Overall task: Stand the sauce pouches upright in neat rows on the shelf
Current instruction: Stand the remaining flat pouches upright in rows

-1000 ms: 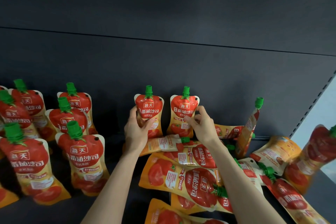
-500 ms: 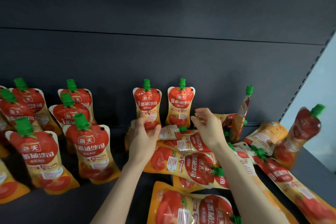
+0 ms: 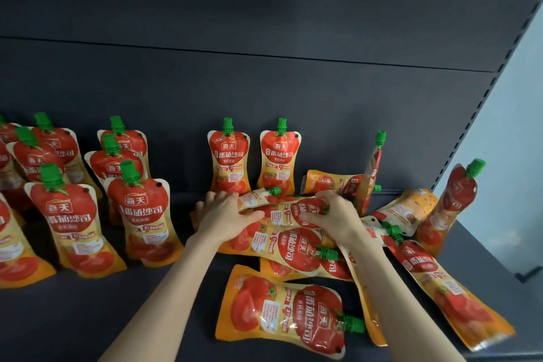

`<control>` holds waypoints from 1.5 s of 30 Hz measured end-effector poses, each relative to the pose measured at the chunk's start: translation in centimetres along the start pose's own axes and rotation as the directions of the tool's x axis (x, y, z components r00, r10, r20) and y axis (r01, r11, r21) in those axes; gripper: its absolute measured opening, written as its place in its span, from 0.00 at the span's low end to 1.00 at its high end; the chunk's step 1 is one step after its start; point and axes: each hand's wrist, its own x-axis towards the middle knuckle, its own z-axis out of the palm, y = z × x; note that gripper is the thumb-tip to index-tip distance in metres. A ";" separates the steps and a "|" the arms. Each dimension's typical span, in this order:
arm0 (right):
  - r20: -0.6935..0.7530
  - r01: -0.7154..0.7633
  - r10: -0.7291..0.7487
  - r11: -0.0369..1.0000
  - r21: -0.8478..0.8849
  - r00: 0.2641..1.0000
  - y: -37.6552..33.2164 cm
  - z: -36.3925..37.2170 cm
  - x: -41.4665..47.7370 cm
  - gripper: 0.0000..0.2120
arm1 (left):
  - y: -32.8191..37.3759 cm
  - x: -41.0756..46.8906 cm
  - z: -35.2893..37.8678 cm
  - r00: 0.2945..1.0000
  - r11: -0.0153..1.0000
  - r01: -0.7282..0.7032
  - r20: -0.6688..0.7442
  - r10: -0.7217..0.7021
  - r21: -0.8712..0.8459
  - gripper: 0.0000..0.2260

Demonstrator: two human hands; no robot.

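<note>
Toward the back edge of the shelf (image 3: 88,326), just before two upright pouches (image 3: 229,161), the left hand (image 3: 226,219) and right hand (image 3: 336,219) grip with curled fingers a lying tomato sauce pouch (image 3: 282,209), which next, I judge, needs standing cap-up beside them.

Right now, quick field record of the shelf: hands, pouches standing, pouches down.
left hand: grips pale-backed pouch lying atop the pile
right hand: grips cap end of red-faced pouch beside it
standing, back centre: two pouches, side by side
standing, left: rows of pouches, caps up
lying: nearest pouch, cap to the right
leaning: far-right pouch
shelf: dark
</note>
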 end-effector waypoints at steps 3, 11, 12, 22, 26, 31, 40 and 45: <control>-0.067 0.042 -0.032 0.987 0.156 0.997 0.1 -0.3 -0.1 0.32 | -0.1 0.0 -0.2 0.998 0.995 -0.012 -0.065 0.006 -0.094 0.26; -0.300 0.239 -0.132 0.905 0.353 0.945 -1.7 -0.7 0.0 0.29 | 0.1 -1.7 -1.2 0.957 0.875 -0.236 -0.256 0.134 -0.423 0.20; -0.322 0.233 -0.102 0.886 0.402 0.941 -2.0 -0.8 0.0 0.31 | 0.2 -1.8 -1.4 0.953 0.852 -0.259 -0.266 0.147 -0.456 0.20; -0.438 0.419 -0.129 0.613 0.669 0.889 -6.9 -3.8 -1.0 0.08 | 1.7 -4.1 -4.4 0.906 0.646 -0.374 -0.411 0.101 -0.665 0.09; -0.469 0.512 -0.225 0.523 0.681 0.854 -8.4 -5.3 -3.3 0.07 | 2.8 -7.5 -6.5 0.909 0.498 -0.381 -0.413 0.051 -0.779 0.09; -0.438 0.531 -0.302 0.418 0.738 0.847 -10.2 -4.2 -7.2 0.07 | 1.7 -12.7 -7.2 0.864 0.392 -0.458 -0.502 -0.013 -0.798 0.08; -0.305 0.426 -0.337 0.385 0.819 0.891 -16.3 5.1 -12.9 0.05 | -9.6 -19.4 -8.1 0.868 0.386 -0.419 -0.487 -0.095 -0.822 0.10; -0.283 0.382 -0.284 0.402 0.832 0.916 -21.6 10.9 -14.5 0.07 | -17.5 -20.6 -10.0 0.890 0.421 -0.358 -0.441 -0.118 -0.834 0.08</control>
